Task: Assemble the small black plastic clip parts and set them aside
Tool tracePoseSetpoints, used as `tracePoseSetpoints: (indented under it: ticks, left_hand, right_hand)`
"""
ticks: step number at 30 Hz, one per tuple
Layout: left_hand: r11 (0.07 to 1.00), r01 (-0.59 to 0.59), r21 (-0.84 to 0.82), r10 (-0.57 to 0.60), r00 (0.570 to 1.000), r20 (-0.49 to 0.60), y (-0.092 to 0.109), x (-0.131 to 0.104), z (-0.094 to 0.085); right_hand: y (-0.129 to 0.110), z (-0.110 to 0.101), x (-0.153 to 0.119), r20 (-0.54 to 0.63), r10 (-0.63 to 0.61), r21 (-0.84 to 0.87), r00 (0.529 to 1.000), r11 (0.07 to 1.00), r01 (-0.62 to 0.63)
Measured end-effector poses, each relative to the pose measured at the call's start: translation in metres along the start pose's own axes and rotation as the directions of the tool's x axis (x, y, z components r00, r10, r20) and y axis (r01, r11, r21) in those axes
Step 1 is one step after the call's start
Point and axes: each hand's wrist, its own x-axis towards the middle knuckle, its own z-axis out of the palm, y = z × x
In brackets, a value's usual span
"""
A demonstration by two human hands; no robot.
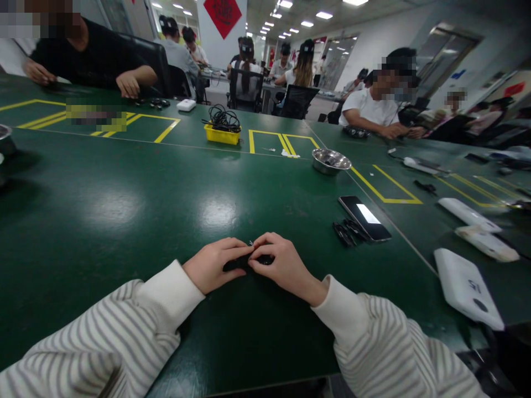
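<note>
Dark item (pixel 237 263): located between the two hands, just above the near part of the table; mostly covered by fingers, exact type cannot be told.
Green table (pixel 166 215): fills most of the view; glossy top, yellow tape outlines along its far part.
Co-workers: one person in a black top (pixel 97 58) seated across the table at far left; one person in a white top (pixel 367 108) seated at far right.
Sleeves (pixel 112 326): white with grey stripes, pale cuffs at both wrists.
Left hand (pixel 213 265): partly curled, thumb below and fingers above, the dark item between them.
Right hand (pixel 284 264): thumb and index finger bent nearly together in a pinch at the dark item; fingertips close to those of the left hand.
White box (pixel 464 282): at the right edge, dark characters on top; two slimmer white devices (pixel 468 214) lie beyond it.
Metal bowl (pixel 332 167): beyond the right hand, dark contents.
Yellow tray (pixel 223 135): far middle, heaped with black cables (pixel 224 117).
Phone (pixel 365 218): flat, right of the hands, white patch lit on its screen.
Black pieces (pixel 344 233): grouped just beside the phone's left side.
Pale tip (pixel 251 243): projects at the meeting fingertips; too small to identify.
</note>
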Motion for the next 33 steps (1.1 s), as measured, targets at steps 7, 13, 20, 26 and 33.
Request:
tracePoseSetpoints:
  ticks: [7, 13, 20, 26, 33]
  left_hand:
    - [0.995, -0.091, 0.035, 0.093, 0.995, -0.049, -0.002, -0.001, 0.002]
    - [0.985, -0.131, 0.111, 0.135, 0.99, -0.033, -0.005, -0.003, 0.003]
    - [0.981, -0.152, 0.117, 0.154, 0.988, -0.007, -0.001, -0.004, 0.004]
    - [0.971, -0.215, 0.105, 0.209, 0.975, 0.073, 0.007, -0.004, 0.006]
    - [0.968, -0.213, 0.135, 0.206, 0.977, 0.062, 0.005, -0.003, 0.005]
  right_hand:
    - [0.001, 0.002, -0.001, -0.007, 0.015, 0.003, 1.0, 1.0, -0.015]
    - [0.001, -0.001, 0.0, -0.007, 0.011, 0.04, 1.0, 0.999, -0.01]
    - [0.014, -0.002, 0.012, -0.112, 0.167, 0.021, 0.979, 0.986, -0.166]
    - [0.019, -0.001, 0.019, -0.023, 0.196, -0.056, 0.98, 0.979, -0.197]
    - [0.016, -0.028, 0.018, 0.214, 0.289, -0.143, 0.933, 0.954, -0.262]
